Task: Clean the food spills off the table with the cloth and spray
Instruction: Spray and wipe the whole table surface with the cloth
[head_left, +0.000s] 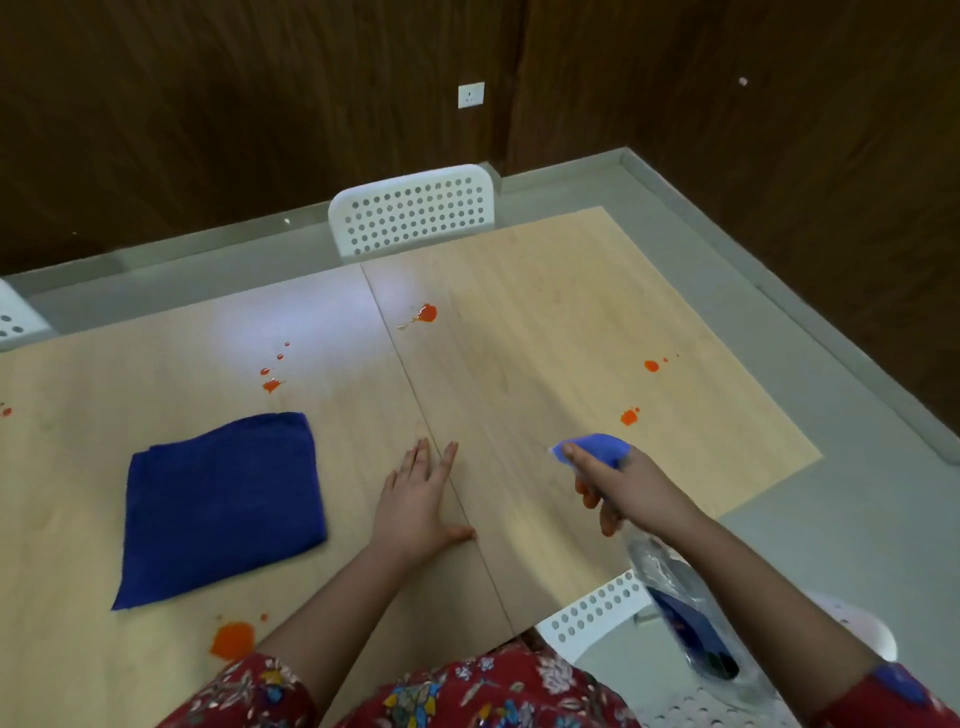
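From the head camera, the job right now looks like spraying the orange spills. The right hand (618, 488) holds the spray bottle (662, 571) up over the table (545, 270). Its fingers are curled round the neck, and one finger lies along the blue top. The bottle is tipped, with its nose pointing away from the person. Two orange spots (629, 415) sit just past the nose.

To do this well, I think the nose should point down at the nearest spot. A short squeeze should be enough, so the wet does not run off the edge. Each spill needs its own spray: the big one in the middle (427, 313), the small drops on the left (271, 384) and the blob near the person (232, 639).

The left hand (421, 499) lies flat on the table, palm down, fingers straight and spread. It holds nothing. The blue cloth (223, 504) lies folded on the table to its left, near but not touching, and no spill is wiped yet.
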